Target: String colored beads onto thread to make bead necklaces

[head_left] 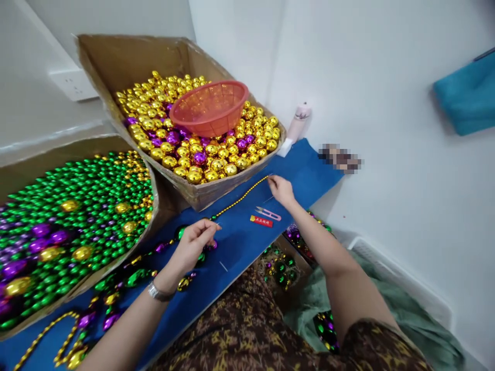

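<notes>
A thin strand of small gold beads (242, 197) is stretched over the blue board (301, 170). My right hand (281, 189) pinches its far end near the gold-ball box. My left hand (194, 243), with a watch on the wrist, pinches the near end, where larger green and purple beads (181, 232) follow on the string. Small pink thread snips (268, 213) and a red lighter (262, 221) lie on the board between my hands.
A tilted cardboard box (116, 62) of gold and purple balls holds a red plastic basket (209, 107). Another box (77, 149) of green, purple and gold balls sits at left. More bead strings (65, 342) trail near left. Green cloth (417, 319) lies at right.
</notes>
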`<move>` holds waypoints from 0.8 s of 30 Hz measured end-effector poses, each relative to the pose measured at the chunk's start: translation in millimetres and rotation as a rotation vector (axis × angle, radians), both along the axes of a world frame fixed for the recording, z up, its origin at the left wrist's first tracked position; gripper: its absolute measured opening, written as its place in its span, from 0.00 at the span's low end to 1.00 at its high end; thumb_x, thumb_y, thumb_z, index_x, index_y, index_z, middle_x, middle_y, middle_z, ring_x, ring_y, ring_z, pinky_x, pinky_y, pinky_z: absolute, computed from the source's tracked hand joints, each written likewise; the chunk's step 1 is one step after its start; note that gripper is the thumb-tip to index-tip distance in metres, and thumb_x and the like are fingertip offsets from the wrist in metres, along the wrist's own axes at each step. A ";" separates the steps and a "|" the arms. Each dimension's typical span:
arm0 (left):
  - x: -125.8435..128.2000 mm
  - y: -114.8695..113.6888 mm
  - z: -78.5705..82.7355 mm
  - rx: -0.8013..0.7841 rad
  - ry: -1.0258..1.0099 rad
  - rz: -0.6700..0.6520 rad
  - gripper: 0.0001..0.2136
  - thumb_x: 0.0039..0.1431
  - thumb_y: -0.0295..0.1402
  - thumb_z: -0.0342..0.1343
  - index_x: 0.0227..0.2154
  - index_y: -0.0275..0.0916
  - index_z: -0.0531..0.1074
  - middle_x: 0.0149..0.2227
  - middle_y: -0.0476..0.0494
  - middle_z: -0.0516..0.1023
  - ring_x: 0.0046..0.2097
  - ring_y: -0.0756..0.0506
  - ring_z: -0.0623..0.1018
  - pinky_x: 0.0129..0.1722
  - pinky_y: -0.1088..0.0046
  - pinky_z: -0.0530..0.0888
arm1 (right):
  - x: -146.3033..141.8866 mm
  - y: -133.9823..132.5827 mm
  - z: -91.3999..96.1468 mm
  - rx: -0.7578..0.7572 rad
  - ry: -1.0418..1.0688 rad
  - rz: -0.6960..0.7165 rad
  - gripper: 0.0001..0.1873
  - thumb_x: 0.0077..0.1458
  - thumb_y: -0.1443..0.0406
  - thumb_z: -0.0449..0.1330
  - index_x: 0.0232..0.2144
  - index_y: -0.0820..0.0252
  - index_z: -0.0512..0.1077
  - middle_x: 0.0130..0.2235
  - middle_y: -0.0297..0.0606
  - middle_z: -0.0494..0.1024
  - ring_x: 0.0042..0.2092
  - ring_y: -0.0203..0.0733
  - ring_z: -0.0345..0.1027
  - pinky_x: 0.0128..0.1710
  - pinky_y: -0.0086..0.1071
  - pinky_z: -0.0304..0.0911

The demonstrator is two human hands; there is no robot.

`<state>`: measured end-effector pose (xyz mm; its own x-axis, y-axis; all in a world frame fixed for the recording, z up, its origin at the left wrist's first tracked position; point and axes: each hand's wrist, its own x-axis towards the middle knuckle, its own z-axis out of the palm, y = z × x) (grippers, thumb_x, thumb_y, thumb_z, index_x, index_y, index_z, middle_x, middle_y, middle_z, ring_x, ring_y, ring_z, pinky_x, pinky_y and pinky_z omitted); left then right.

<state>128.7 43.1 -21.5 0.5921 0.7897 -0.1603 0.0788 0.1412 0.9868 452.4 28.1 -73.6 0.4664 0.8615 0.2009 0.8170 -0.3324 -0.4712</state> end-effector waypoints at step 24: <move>-50.4 0.5 55.4 -0.097 -0.224 0.329 0.09 0.48 0.35 0.66 0.27 0.33 0.77 0.19 0.53 0.65 0.20 0.58 0.56 0.20 0.81 0.59 | -59.6 -19.5 134.7 -0.015 -0.065 0.716 0.14 0.61 0.63 0.47 0.42 0.61 0.69 0.31 0.37 0.75 0.29 0.37 0.67 0.32 0.31 0.61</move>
